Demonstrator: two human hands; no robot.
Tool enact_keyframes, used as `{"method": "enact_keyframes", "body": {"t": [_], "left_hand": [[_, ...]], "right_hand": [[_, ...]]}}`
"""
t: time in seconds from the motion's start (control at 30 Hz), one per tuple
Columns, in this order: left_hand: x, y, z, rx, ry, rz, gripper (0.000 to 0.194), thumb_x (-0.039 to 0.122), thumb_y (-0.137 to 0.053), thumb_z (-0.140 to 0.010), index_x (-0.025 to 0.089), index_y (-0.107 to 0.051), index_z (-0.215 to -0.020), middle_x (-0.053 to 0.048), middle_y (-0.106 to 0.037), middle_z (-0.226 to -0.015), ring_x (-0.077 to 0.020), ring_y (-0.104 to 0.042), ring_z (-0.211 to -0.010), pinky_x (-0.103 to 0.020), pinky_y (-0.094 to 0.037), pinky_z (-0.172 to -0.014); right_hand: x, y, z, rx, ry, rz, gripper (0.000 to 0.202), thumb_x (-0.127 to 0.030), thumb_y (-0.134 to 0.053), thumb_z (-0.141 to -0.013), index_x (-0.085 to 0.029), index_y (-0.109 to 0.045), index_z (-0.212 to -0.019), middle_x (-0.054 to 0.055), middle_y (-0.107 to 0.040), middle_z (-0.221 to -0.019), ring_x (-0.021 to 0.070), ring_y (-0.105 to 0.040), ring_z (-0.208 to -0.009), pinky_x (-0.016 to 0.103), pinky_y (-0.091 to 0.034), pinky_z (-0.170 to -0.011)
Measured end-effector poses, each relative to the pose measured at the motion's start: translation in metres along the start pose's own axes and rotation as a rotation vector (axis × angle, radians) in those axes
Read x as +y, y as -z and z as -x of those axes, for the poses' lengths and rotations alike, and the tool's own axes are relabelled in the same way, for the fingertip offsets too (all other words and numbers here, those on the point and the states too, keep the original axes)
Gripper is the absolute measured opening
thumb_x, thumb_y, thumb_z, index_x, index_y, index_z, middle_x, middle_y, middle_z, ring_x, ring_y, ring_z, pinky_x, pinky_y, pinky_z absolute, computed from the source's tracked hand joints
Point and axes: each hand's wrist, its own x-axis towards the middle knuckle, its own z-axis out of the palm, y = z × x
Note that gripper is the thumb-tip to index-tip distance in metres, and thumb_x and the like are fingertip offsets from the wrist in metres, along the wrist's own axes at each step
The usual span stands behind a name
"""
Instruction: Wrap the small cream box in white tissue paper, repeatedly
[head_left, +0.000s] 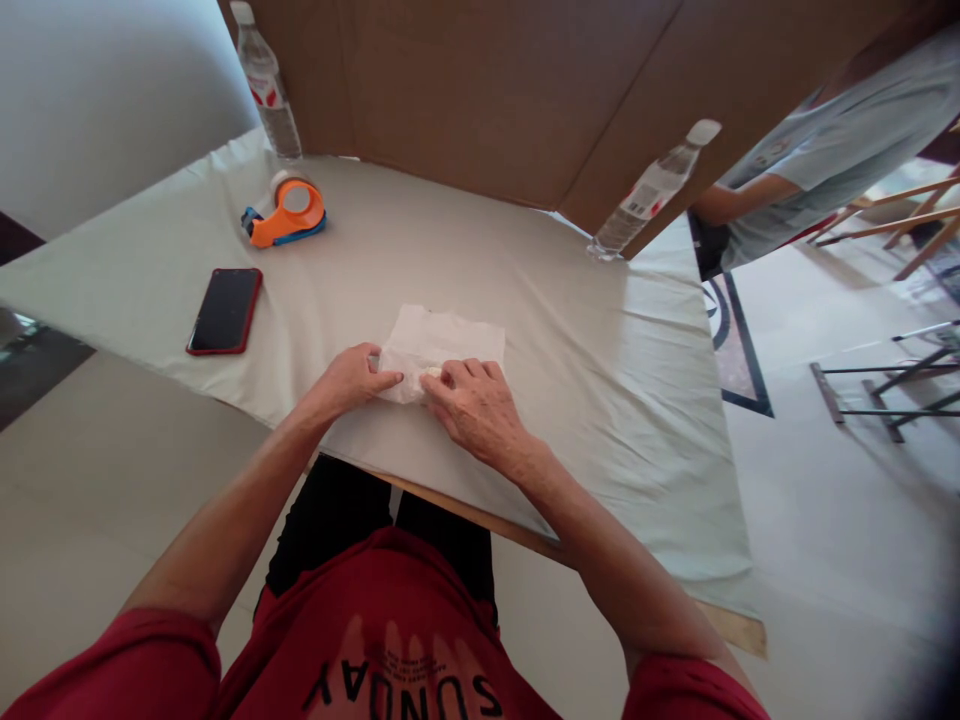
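Observation:
A thin white sheet, like a tissue or paper napkin [450, 332], lies spread on the cloth near the table's front edge, its near side crumpled. My left hand [349, 382] rests at the sheet's left edge, thumb and index finger apart, the thumb tip touching the sheet. Over the near right part of the sheet is my right hand [480, 412], its fingers curled and closed against the thumb. A small pale wad [432, 371] shows at those fingertips; its kind cannot be made out, and the fingers hide part of it.
A phone [225, 311] in a red case and an orange tape dispenser [292, 213] lie to the left on the cloth-covered table [660, 420]. Two water bottles [271, 100] [649, 195] stand against a tall cardboard panel [480, 90]. A person [817, 160] is beyond it at right.

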Motion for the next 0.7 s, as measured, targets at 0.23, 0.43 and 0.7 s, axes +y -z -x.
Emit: {"method": "enact_keyframes", "body": {"t": [0.23,0.43,0.7], "left_hand": [[0.007,-0.009,0.001,0.025,-0.058,0.154,0.026,0.039,-0.062,-0.069,0.019,-0.047,-0.059,0.005,-0.041,-0.057,-0.0100,-0.036,-0.057,-0.023,-0.028,-0.052],[0.021,-0.020,0.004,-0.015,0.095,0.523,0.018,0.026,-0.057,-0.062,0.018,-0.055,-0.079,0.002,-0.055,-0.068,-0.0126,-0.053,-0.061,-0.022,-0.045,-0.051],[0.036,-0.020,0.002,-0.107,0.071,0.652,0.050,0.017,-0.056,-0.061,0.012,-0.062,-0.111,0.007,-0.048,-0.058,-0.0094,-0.046,-0.049,-0.020,-0.041,-0.046]], "right_hand": [[-0.002,-0.001,-0.006,-0.001,0.045,0.074,0.021,-0.017,-0.046,-0.100,-0.020,-0.066,-0.106,0.010,-0.066,-0.096,0.0237,-0.048,-0.086,0.040,-0.021,-0.076],[-0.002,-0.001,-0.015,-0.045,0.109,0.097,0.021,-0.013,-0.046,-0.098,-0.017,-0.066,-0.104,0.013,-0.065,-0.092,0.0265,-0.052,-0.090,0.040,-0.023,-0.075],[0.000,0.002,-0.019,-0.077,0.151,0.077,0.024,-0.011,-0.044,-0.098,-0.017,-0.067,-0.102,0.014,-0.067,-0.095,0.0277,-0.055,-0.091,0.040,-0.026,-0.075]]}}
